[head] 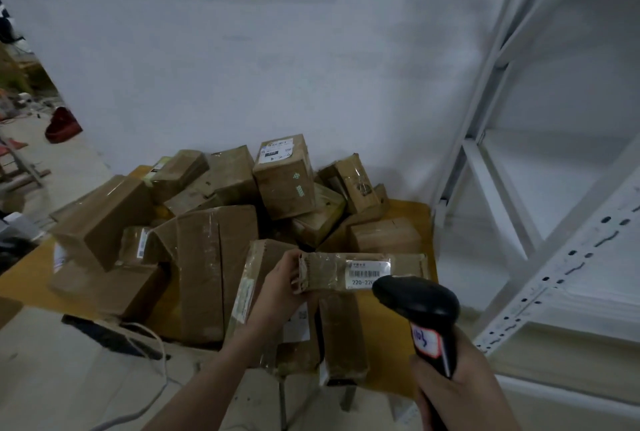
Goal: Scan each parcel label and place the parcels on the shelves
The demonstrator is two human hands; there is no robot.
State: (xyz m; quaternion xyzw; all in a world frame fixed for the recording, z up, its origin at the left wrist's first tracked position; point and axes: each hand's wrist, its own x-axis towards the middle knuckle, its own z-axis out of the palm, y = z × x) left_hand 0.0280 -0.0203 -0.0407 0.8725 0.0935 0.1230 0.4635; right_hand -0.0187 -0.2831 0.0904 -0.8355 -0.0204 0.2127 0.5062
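Flat brown cardboard parcel point(360, 271), taped and dented, held level above the heap, white barcode label point(369, 269) facing up, lower edge hidden behind black handheld scanner point(419, 306). More brown parcels point(207, 240) piled loosely, tilted every way. White metal shelves point(554, 188) just beside, at right.

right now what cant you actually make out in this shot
- White label on the held parcel, head view: the black scanner covers its lower right, cutting the number off after 220-220.
- Right hand: the bottom frame edge cuts it off.
- Label on the upright box at the back: too small and blurred to read.
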